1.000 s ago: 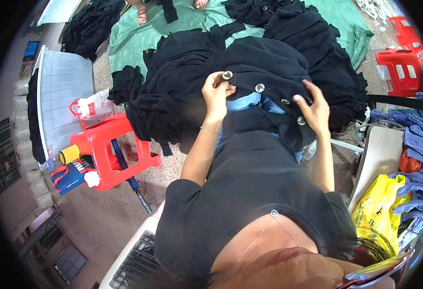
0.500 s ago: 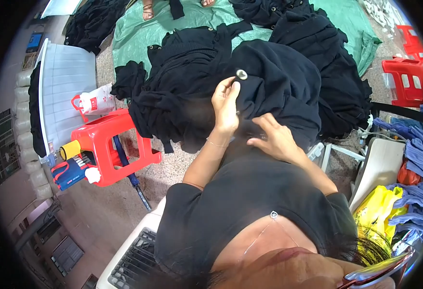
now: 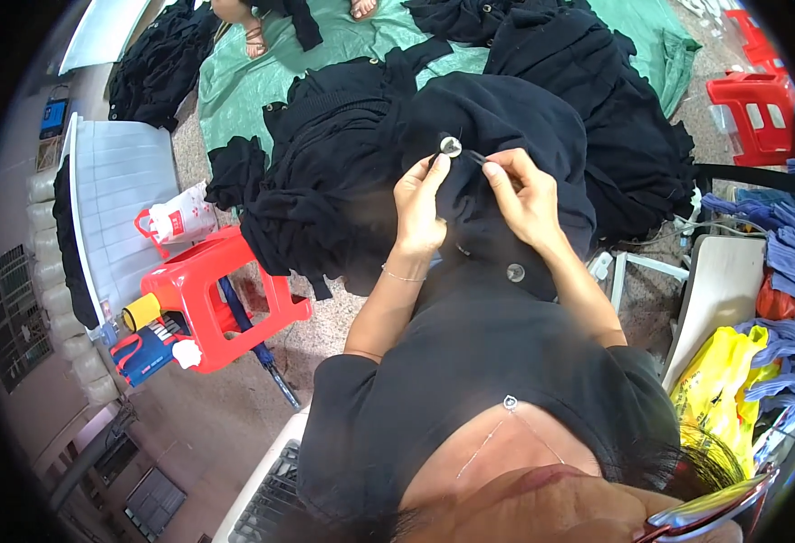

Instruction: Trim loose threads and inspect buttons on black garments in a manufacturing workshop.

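Observation:
A round, pale, shiny button (image 3: 451, 147) with a dark middle sits at the tip of my left hand (image 3: 423, 208). That hand's thumb and fingers pinch the black cloth just below the button. My right hand (image 3: 526, 201) is closed on a small, thin dark strip or tool (image 3: 475, 157) that points toward the button; its exact kind is too small to tell. The black knit garment (image 3: 533, 118) lies bunched over my lap and in front of me. Another round button (image 3: 515, 272) shows on dark cloth nearer my body.
More black garments (image 3: 343, 118) lie on a green sheet (image 3: 225, 90) ahead, where another person's feet (image 3: 254, 41) show. At left are a red stool (image 3: 207, 276) and a white tub (image 3: 126, 181). On the right stand a yellow bag (image 3: 719, 389), blue cloth strips (image 3: 791, 253) and another red stool (image 3: 760, 118).
My right hand has risen from near my lap to beside the button and now holds something thin and dark. My left hand still pinches the cloth. The view has shifted slightly.

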Action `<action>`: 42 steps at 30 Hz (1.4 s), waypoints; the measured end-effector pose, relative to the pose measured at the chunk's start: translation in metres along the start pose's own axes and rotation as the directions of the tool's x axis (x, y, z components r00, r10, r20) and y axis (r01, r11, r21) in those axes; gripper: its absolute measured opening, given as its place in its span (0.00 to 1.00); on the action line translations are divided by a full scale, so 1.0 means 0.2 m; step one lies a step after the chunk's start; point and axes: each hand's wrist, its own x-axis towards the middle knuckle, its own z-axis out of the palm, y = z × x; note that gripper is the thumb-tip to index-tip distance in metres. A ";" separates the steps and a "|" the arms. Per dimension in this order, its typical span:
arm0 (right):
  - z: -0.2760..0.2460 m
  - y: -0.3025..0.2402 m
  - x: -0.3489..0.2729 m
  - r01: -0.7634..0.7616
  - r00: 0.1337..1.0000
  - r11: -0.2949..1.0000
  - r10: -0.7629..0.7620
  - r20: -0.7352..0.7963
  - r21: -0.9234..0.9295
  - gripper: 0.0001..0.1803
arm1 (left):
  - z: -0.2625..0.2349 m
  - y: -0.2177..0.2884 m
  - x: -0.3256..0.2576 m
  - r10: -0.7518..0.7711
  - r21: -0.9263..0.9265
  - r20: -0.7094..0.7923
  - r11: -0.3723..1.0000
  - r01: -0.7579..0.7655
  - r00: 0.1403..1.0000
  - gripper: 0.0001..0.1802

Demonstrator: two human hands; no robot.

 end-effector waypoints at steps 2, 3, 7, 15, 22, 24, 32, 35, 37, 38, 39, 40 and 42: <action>0.03 0.02 0.01 0.038 0.999 0.998 -0.039 -0.023 -0.047 0.09 | 0.02 -0.01 -0.01 0.056 0.059 0.009 0.997 -0.057 0.998 0.09; 0.04 0.02 0.01 0.078 0.996 0.993 -0.082 -0.039 -0.094 0.09 | 0.02 -0.01 -0.02 0.056 0.060 0.008 0.997 -0.056 0.998 0.09; 0.05 0.01 0.03 0.127 0.990 0.980 -0.136 -0.048 -0.154 0.08 | 0.02 -0.02 -0.03 0.095 0.088 0.033 0.991 -0.098 0.995 0.09; 0.06 0.01 0.02 0.144 0.985 0.977 -0.157 -0.071 -0.157 0.08 | 0.02 -0.02 -0.03 0.112 0.097 0.042 0.989 -0.115 0.993 0.09; 0.06 0.02 0.01 0.158 0.983 0.974 -0.170 -0.063 -0.164 0.08 | 0.02 -0.01 -0.04 0.108 0.096 0.046 0.989 -0.112 0.993 0.09; 0.06 0.01 0.01 0.152 0.985 0.974 -0.164 -0.062 -0.165 0.08 | 0.03 -0.02 -0.05 0.116 0.105 0.066 0.987 -0.122 0.991 0.09; 0.07 0.02 0.01 0.164 0.981 0.970 -0.180 -0.075 -0.181 0.07 | 0.03 -0.01 -0.05 0.089 0.069 0.076 0.993 -0.094 0.993 0.09; 0.07 0.03 0.01 0.192 0.975 0.949 -0.212 -0.058 -0.248 0.07 | 0.03 -0.01 -0.06 0.079 0.069 0.056 0.994 -0.083 0.995 0.09; 0.07 0.03 0.01 0.144 0.977 0.979 -0.163 -0.137 -0.142 0.06 | 0.03 -0.01 -0.05 0.078 0.072 0.052 0.994 -0.082 0.996 0.09; 0.08 0.03 0.01 0.077 0.979 0.997 -0.079 -0.187 -0.018 0.06 | 0.03 -0.01 -0.05 0.079 0.075 0.047 0.994 -0.082 0.996 0.09; 0.05 0.03 0.02 0.021 0.987 0.999 -0.015 -0.158 0.041 0.09 | 0.03 -0.01 -0.06 0.079 0.074 0.046 0.994 -0.083 0.996 0.09; 0.04 0.03 0.04 0.082 0.987 0.996 -0.079 -0.141 0.015 0.12 | 0.04 0.00 -0.06 0.074 0.074 0.053 0.994 -0.078 0.996 0.09; 0.00 0.03 0.06 0.185 0.982 0.982 -0.187 -0.035 -0.048 0.17 | 0.03 0.00 -0.06 0.070 0.073 0.059 0.995 -0.074 0.996 0.09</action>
